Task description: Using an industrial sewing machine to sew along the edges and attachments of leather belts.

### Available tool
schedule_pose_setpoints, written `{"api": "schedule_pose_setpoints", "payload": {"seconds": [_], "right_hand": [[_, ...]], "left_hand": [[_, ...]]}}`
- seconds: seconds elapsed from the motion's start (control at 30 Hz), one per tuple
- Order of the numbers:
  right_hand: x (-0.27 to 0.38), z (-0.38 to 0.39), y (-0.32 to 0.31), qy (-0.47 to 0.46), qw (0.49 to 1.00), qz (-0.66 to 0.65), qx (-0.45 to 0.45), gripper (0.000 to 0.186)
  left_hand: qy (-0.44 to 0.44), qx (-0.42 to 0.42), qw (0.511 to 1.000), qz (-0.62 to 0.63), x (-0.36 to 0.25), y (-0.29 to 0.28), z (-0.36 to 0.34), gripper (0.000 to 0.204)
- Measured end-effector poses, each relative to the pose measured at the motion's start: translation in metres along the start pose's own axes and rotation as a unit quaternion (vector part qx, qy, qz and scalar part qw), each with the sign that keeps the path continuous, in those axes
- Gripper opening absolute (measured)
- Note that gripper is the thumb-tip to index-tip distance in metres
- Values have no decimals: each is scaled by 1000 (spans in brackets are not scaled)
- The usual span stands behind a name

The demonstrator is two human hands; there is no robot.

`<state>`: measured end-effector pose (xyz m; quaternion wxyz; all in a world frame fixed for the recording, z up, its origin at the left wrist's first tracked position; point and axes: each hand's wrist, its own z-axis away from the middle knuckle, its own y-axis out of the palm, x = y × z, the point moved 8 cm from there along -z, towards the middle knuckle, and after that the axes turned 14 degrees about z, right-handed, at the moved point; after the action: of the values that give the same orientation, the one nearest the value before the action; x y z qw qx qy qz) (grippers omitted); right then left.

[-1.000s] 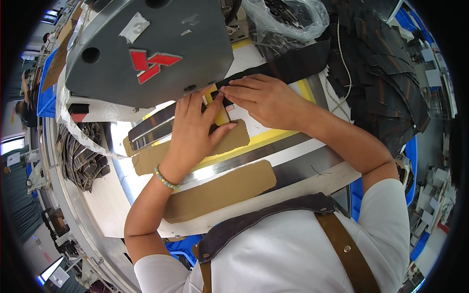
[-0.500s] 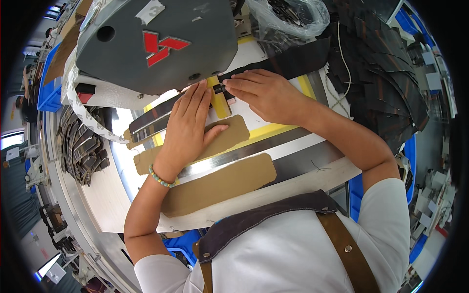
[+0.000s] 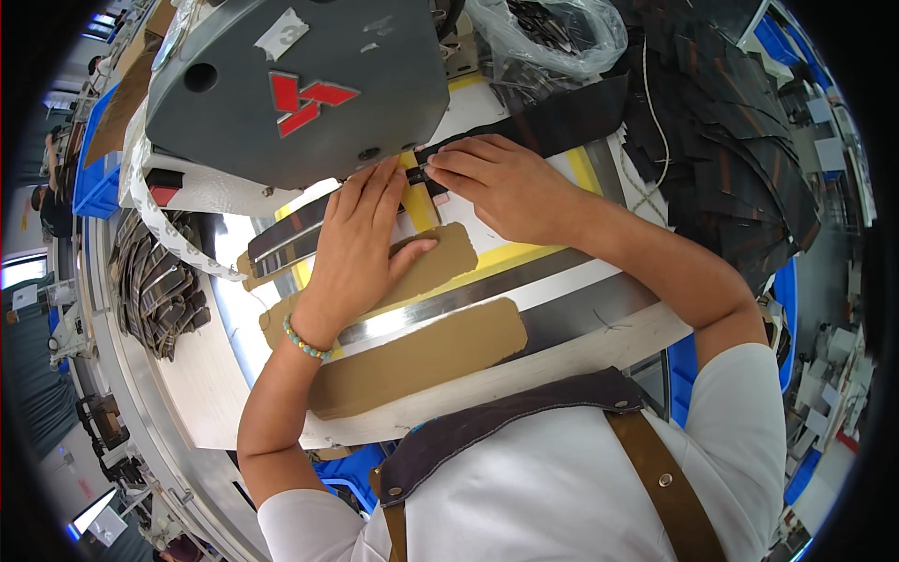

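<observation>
My left hand [image 3: 361, 229] lies flat with fingers stretched out, pressing on a dark strip [image 3: 290, 234] with a light line along it. Its fingertips reach the lower edge of a grey sewing machine head [image 3: 309, 56]. Close by on the right, the fingers of my right hand [image 3: 506, 183] are closed on a black fabric strip [image 3: 562, 117] at its near end. A small black piece [image 3: 415, 175] shows between the two hands, over a yellow strip [image 3: 419, 204]. The machine head hides the stitching spot. Under my left thumb is a tan board [image 3: 445, 253].
A second tan board [image 3: 440, 356] lies nearer me on the worktable [image 3: 220, 393]. Stacked dark pieces [image 3: 159, 281] stand at the left, with a large heap of black pieces [image 3: 721, 140] at the right. A clear plastic bag [image 3: 562, 47] sits behind; white tape [image 3: 173, 239] hangs from the machine.
The view has shifted very slightly. Both hands stay in nearly the same place on the dark strips.
</observation>
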<state>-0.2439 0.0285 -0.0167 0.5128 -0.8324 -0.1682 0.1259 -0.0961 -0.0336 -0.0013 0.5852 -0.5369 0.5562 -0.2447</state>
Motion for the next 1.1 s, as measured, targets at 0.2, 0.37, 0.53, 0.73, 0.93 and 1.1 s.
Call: {"api": "schedule_pose_setpoints", "payload": {"seconds": [0.2, 0.37, 0.53, 0.73, 0.93, 1.1], "right_hand": [[-2, -1, 1, 10, 1000, -13, 12, 51], [-1, -1, 2, 5, 1000, -13, 4, 52], [-1, -1, 1, 3, 1000, -9, 4, 52], [-1, -3, 0, 1, 1000, -1, 12, 54], [-3, -5, 1, 2, 1000, 5, 16, 55], [-6, -7, 2, 1, 1000, 22, -7, 51]], "left_hand": [[9, -13, 1000, 9, 5, 1, 7, 81], [17, -6, 999, -32, 0, 1, 4, 81], [8, 7, 999, -40, -4, -1, 2, 85], [9, 21, 999, -34, -2, 1, 1, 87], [24, 10, 997, -73, -5, 1, 0, 87], [15, 14, 996, -83, -1, 2, -5, 87]]}}
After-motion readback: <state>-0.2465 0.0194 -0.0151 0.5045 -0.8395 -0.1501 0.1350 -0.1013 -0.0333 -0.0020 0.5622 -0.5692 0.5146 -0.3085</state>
